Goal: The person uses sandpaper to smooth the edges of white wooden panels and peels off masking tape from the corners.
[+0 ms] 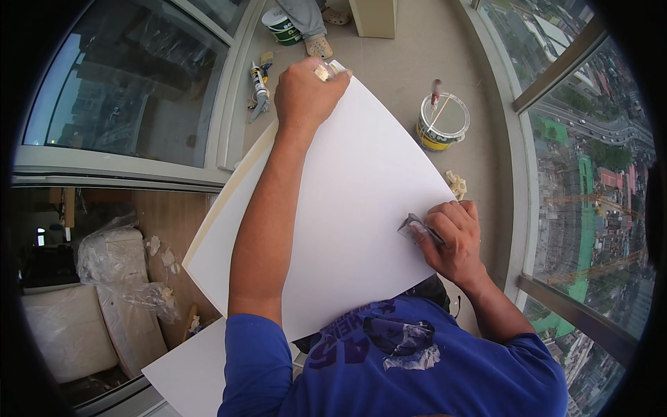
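A large white board [347, 208] lies tilted across the middle of the view. My left hand [306, 94] grips its far top corner, with a small pale object under the fingers. My right hand [451, 236] rests near the board's right edge and pinches a small grey folded piece, maybe sandpaper [411, 227], flat against the white surface. My blue sleeves and shirt fill the lower edge.
An open paint can [442, 121] with a stick in it stands on the concrete floor at right. A caulking gun [259, 90] lies by the glass door frame. Another person's sandalled foot [319, 46] and a bucket [281, 24] are at the top. A second white panel [187, 375] sits lower left.
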A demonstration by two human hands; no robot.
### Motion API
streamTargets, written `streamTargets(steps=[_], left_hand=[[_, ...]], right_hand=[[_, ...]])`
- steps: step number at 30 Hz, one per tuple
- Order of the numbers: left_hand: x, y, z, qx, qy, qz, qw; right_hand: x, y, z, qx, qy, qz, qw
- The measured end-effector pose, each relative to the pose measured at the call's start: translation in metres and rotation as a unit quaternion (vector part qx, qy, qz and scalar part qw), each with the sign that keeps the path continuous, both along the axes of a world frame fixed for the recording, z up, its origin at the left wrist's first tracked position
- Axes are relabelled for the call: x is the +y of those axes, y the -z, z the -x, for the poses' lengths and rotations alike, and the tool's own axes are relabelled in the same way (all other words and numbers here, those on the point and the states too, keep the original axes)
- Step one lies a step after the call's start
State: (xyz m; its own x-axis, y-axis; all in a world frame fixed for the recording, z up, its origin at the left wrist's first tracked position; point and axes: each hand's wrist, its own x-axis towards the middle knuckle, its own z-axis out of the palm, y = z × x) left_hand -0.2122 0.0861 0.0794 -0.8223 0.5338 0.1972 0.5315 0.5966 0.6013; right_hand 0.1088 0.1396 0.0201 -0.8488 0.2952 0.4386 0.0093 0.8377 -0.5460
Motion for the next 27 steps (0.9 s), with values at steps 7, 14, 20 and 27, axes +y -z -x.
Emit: streamTargets(steps=[7,14,20,27], left_hand=[[0.001,0.0049,0.0062,0.004,-0.016,-0.017,1.0],[0.0039,0.0029,0.0062,0.0,-0.005,-0.009,1.0],[0.0024,0.0063,0.0059,0.031,0.003,-0.002,1.0],[0.0054,0.0032,0.008,0.003,-0.012,-0.01,1.0]], right_hand=[[0.0,-0.001,-0.0004,0.0,0.001,0.002,1.0],[0.0008,-0.0003,-0.0001,-0.004,0.004,0.005,1.0],[0.0016,-0.0004,-0.0012,-0.009,0.004,0.008,1.0],[0.002,-0.0003,-0.002,-0.002,0.005,0.008,1.0]])
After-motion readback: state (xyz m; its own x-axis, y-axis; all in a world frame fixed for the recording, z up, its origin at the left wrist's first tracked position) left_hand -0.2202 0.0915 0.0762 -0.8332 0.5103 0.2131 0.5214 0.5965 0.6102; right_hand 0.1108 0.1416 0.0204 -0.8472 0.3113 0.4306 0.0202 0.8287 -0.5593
